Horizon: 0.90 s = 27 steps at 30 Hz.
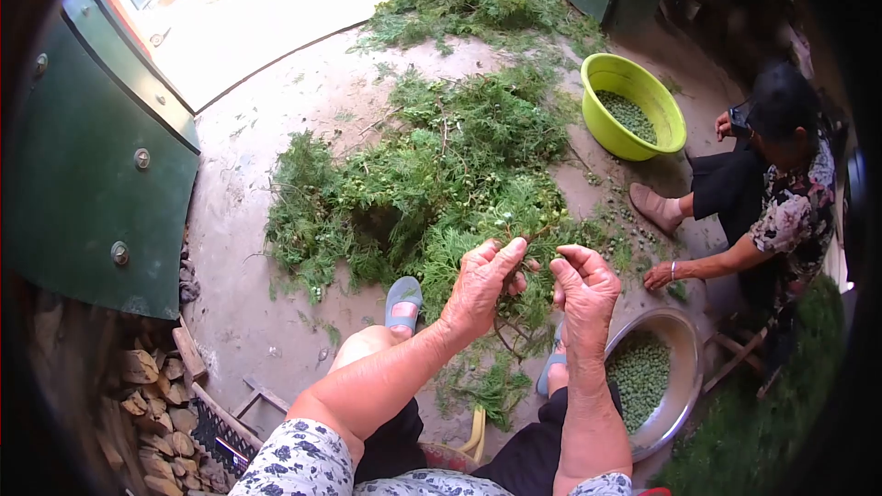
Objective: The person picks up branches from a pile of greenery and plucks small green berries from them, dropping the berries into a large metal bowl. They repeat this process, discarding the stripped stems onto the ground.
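Observation:
My left hand [487,283] is closed around the thin brown stem of an evergreen sprig [503,331], which hangs partly below the fingers. Close beside it on the right, my right hand [588,292] is raised with thumb and forefinger pinched together. Whatever sits between those fingertips is too small to make out. Beyond both hands lies a big heap of leafy green evergreen branches [441,165], with small pale green cones among the leaves. Below my right hand, a metal basin [691,349] holds many small round green cones [638,377].
A yellow-green tub [657,133] with more cones stands at the upper right. A seated person [781,156] on the right reaches toward the floor. More branches [469,0] lie by the doorway. Green metal door [101,165] and split firewood [156,413] are at left.

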Available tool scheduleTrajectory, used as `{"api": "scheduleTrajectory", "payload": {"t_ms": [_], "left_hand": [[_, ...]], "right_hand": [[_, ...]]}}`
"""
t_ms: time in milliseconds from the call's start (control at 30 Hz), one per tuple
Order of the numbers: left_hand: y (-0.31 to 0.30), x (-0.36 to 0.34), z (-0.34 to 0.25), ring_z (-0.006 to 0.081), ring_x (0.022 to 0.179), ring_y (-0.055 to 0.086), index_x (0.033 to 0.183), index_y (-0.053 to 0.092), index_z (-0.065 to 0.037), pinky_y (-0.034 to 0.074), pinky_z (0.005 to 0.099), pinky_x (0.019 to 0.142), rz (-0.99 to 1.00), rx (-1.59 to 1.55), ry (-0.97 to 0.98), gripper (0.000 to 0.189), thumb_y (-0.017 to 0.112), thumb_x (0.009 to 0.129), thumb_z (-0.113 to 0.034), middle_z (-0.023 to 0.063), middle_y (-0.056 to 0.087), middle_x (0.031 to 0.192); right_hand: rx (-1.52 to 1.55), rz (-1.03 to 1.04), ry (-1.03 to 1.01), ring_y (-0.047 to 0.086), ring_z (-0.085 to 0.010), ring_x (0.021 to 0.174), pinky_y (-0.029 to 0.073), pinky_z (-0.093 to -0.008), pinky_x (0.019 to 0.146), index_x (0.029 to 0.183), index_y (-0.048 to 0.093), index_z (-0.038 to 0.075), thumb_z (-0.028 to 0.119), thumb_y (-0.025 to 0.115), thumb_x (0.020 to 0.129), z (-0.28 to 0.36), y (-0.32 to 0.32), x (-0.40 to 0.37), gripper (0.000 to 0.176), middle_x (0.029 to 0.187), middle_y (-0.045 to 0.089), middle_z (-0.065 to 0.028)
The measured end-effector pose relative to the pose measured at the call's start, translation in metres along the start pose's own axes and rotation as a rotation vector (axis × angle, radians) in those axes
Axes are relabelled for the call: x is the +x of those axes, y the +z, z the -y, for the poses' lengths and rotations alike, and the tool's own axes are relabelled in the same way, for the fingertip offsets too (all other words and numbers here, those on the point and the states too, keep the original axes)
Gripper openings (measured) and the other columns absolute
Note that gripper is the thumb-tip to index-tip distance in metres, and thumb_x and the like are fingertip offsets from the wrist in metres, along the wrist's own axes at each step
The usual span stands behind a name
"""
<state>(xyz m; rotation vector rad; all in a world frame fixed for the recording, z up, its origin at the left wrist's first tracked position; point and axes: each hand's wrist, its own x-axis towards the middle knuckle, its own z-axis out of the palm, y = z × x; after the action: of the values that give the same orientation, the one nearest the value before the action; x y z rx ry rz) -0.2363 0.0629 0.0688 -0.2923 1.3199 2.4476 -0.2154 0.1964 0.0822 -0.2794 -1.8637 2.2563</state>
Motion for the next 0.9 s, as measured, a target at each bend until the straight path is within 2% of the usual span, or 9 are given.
{"api": "scheduleTrajectory", "payload": {"t_ms": [133, 267, 467, 667, 733, 800, 833, 867, 900], "left_hand": [[-0.004, 0.004, -0.001, 0.0101, 0.055, 0.055, 0.091, 0.056, -0.006, 0.044, 0.022, 0.051, -0.014, -0.095, -0.003, 0.013, 0.056, 0.087, -0.018, 0.0078, 0.064, 0.077], [0.004, 0.0, -0.008, 0.0068, 0.055, 0.053, 0.088, 0.059, -0.007, 0.042, 0.0188, 0.049, -0.097, -0.036, -0.021, 0.014, 0.064, 0.081, -0.018, 0.0017, 0.061, 0.069], [0.005, 0.001, -0.005, 0.0039, 0.05, 0.044, 0.08, 0.062, -0.007, 0.031, 0.02, 0.045, -0.037, -0.031, 0.002, 0.012, 0.068, 0.078, -0.016, -0.0044, 0.052, 0.059], [0.007, -0.003, -0.012, 0.0029, 0.045, 0.037, 0.079, 0.059, -0.009, 0.027, 0.0194, 0.042, -0.04, -0.11, -0.097, 0.009, 0.067, 0.077, -0.012, -0.0069, 0.048, 0.061], [0.009, -0.005, -0.015, 0.0022, 0.047, 0.037, 0.08, 0.059, -0.008, 0.027, 0.0185, 0.042, -0.013, -0.101, -0.119, 0.009, 0.066, 0.076, -0.011, -0.0066, 0.051, 0.065], [0.016, -0.009, -0.02, 0.0034, 0.04, 0.029, 0.075, 0.052, -0.013, 0.024, 0.0209, 0.041, -0.025, -0.018, -0.12, 0.012, 0.063, 0.078, -0.017, -0.0073, 0.04, 0.05], [0.012, -0.008, -0.018, 0.0034, 0.04, 0.029, 0.075, 0.052, -0.013, 0.024, 0.0209, 0.041, -0.024, -0.018, -0.123, 0.012, 0.063, 0.078, -0.017, -0.0073, 0.04, 0.05], [0.006, -0.006, -0.015, 0.0027, 0.045, 0.035, 0.078, 0.055, -0.01, 0.026, 0.0194, 0.042, 0.001, -0.068, -0.143, 0.01, 0.065, 0.077, -0.014, -0.0062, 0.047, 0.059], [0.004, -0.005, -0.014, 0.002, 0.05, 0.041, 0.082, 0.058, -0.007, 0.028, 0.0178, 0.042, 0.026, -0.12, -0.162, 0.011, 0.066, 0.075, -0.011, -0.0052, 0.054, 0.069]], "right_hand": [[0.383, 0.008, 0.211, 0.051, -0.0068, 0.055, 0.035, -0.0171, 0.042, 0.098, 0.054, 0.001, 0.003, 0.059, 0.084, 0.005, -0.008, 0.006, 0.015, 0.082, 0.06, -0.0054], [0.57, 0.079, 0.272, 0.054, -0.0099, 0.062, 0.039, -0.0202, 0.046, 0.099, 0.053, 0.002, 0.009, 0.057, 0.086, 0.004, -0.014, 0.012, 0.015, 0.084, 0.059, -0.0061], [0.368, 0.008, 0.352, 0.051, -0.0071, 0.058, 0.037, -0.0187, 0.045, 0.09, 0.059, 0.002, 0.011, 0.059, 0.086, -0.009, -0.016, 0.012, 0.009, 0.078, 0.06, -0.0015], [0.099, -0.096, 0.15, 0.046, -0.004, 0.054, 0.033, -0.0173, 0.045, 0.098, 0.06, 0.0, 0.008, 0.057, 0.086, -0.014, -0.017, 0.011, 0.015, 0.074, 0.058, 0.0014], [0.128, -0.154, 0.16, 0.045, -0.0041, 0.053, 0.033, -0.0185, 0.045, 0.098, 0.061, 0.001, 0.01, 0.06, 0.085, -0.015, -0.015, 0.013, 0.016, 0.072, 0.057, 0.0022], [0.317, -0.03, 0.198, 0.045, -0.0045, 0.054, 0.034, -0.0186, 0.046, 0.098, 0.061, 0.0, 0.009, 0.062, 0.083, -0.018, -0.017, 0.014, 0.018, 0.074, 0.059, 0.0014], [0.409, 0.013, 0.257, 0.054, -0.0072, 0.061, 0.043, -0.0195, 0.052, 0.101, 0.061, 0.0, 0.008, 0.063, 0.082, -0.024, -0.019, 0.014, 0.02, 0.082, 0.063, -0.0017], [0.409, 0.01, 0.259, 0.054, -0.0072, 0.061, 0.043, -0.0195, 0.052, 0.101, 0.061, 0.0, 0.008, 0.063, 0.082, -0.023, -0.019, 0.014, 0.02, 0.082, 0.063, -0.0017], [0.462, 0.129, 0.289, 0.058, -0.0114, 0.074, 0.047, -0.0234, 0.064, 0.102, 0.061, 0.0, 0.005, 0.062, 0.081, -0.018, -0.02, 0.013, 0.021, 0.091, 0.064, -0.0053]]}}
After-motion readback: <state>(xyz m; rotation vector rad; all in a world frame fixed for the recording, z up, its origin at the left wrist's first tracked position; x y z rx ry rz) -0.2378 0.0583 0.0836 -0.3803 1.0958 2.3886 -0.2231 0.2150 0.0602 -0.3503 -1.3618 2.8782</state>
